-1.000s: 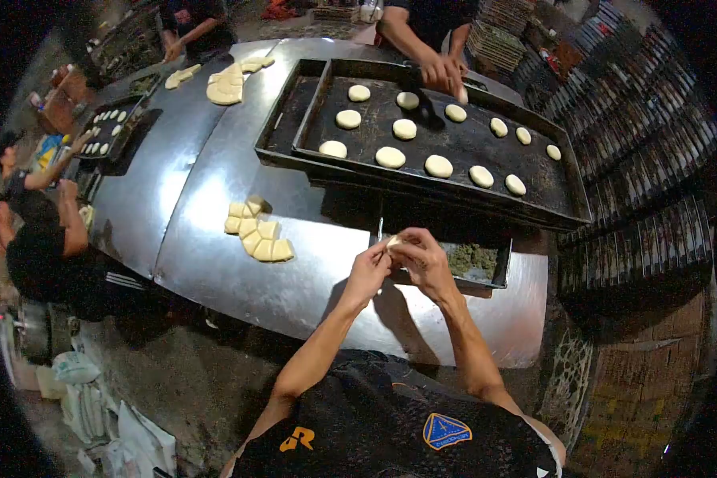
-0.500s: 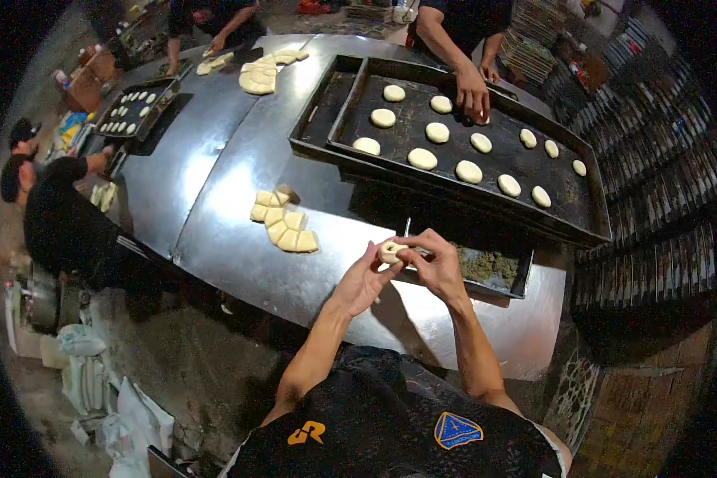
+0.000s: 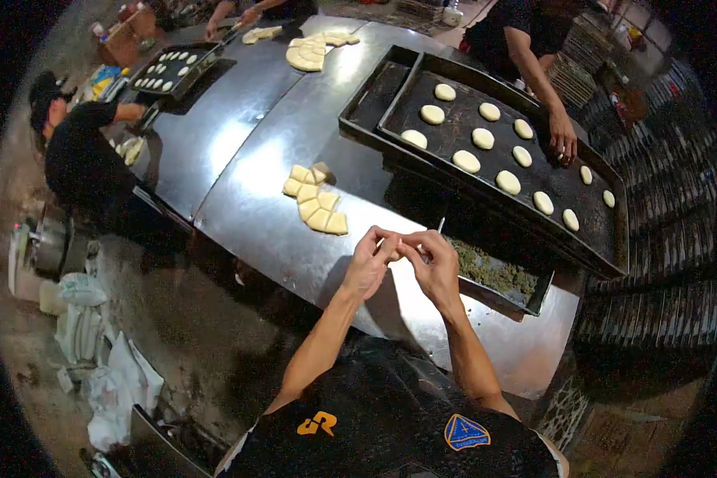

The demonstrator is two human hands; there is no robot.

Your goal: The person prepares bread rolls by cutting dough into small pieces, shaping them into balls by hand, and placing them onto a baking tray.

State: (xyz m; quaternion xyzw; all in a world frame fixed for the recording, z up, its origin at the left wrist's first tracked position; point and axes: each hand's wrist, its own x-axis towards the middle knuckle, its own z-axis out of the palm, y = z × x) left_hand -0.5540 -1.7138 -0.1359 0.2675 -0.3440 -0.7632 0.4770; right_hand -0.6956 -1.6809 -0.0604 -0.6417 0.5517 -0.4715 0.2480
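Note:
In front of my chest, over the metal table (image 3: 327,275), my left hand (image 3: 366,267) and my right hand (image 3: 434,267) meet at the fingertips. Both are closed in a pinch around a small piece of dough, which the fingers almost wholly hide. Just beyond my right hand lies a shallow metal tray (image 3: 543,293) holding a crumbly greenish filling (image 3: 490,271). Cut dough pieces (image 3: 319,209), several in a curved cluster, rest on the table ahead of my left hand.
A large dark baking tray (image 3: 550,171) holds several flattened dough rounds (image 3: 508,182). A co-worker's hand (image 3: 564,142) reaches into it. More dough (image 3: 307,54) and another filled tray (image 3: 171,89) lie farther back. Other people stand around the table. Stacked trays (image 3: 645,215) rise at right.
My view has shifted, so the table contents appear farther right. The dough's opening, visible earlier, is now covered by my pinched fingers. The co-worker's hand has moved along the tray, exposing a dough round.

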